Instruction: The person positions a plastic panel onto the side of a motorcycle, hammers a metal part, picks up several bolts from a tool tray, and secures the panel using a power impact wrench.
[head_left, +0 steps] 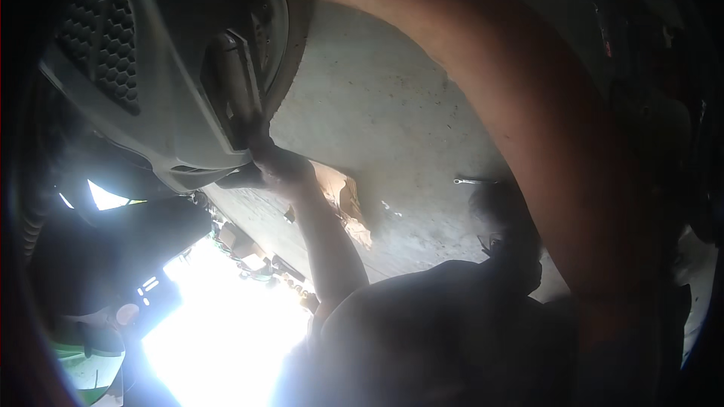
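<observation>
A grey vehicle body panel (170, 117), shaped like a bumper with a honeycomb grille (98, 38), fills the upper left. My right forearm (520, 105) arches up the right side and across to the top edge, passing near the panel. Its hand lies beyond the picture, so neither its fingers nor anything in them shows. Nowhere in view is my left hand. A co-worker in a dark top (422, 324) stretches an arm to the panel. That person's hand (283, 169) is at its lower corner, beside a recessed opening; the finger details are too dark to read.
A small wrench (475, 181) lies on the pale, stained floor (369, 83). Torn brown cardboard (343, 196) lies behind the co-worker's arm. Glaring daylight (226, 324) washes out the lower left, near clutter and a green and white object (90, 369). Dark, unclear items line the right rim.
</observation>
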`<state>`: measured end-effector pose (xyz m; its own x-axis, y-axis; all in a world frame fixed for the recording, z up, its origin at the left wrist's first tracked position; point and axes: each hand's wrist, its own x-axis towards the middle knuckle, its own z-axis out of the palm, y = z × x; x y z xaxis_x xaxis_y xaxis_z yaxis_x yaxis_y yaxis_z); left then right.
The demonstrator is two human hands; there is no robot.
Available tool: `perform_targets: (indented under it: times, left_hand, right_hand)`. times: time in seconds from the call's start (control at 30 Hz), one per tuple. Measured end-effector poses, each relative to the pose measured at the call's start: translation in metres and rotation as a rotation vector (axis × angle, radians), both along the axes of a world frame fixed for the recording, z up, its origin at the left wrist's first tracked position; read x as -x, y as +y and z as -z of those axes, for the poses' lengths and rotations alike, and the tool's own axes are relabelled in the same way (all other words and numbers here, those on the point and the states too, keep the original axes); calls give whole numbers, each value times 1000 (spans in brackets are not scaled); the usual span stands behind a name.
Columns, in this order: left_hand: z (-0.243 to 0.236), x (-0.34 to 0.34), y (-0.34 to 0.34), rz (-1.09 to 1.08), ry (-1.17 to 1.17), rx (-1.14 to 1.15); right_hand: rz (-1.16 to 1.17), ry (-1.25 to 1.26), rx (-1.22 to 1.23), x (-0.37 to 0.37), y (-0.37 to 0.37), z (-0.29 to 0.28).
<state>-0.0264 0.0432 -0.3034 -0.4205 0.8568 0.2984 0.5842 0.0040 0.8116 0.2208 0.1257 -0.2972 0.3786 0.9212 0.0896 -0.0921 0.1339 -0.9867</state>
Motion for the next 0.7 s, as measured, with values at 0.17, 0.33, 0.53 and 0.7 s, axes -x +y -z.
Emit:
perform_targets:
  times: [0.17,0.33,0.53,0.7]
  left_hand:
    - [-4,10,-5,40,0,-96]
    - [-11,19,-7,17,-43,-25]
    - [-7,30,3,63,79,-83]
    - [2,2,7,166,-20,-99]
  right_hand:
    - [-3,-45,-45,13,6,3]
    - [26,-134,-89,14,9,8]
    - [165,-568,-201,17,22,16]
    - [159,-241,-142,-6,0,-1]
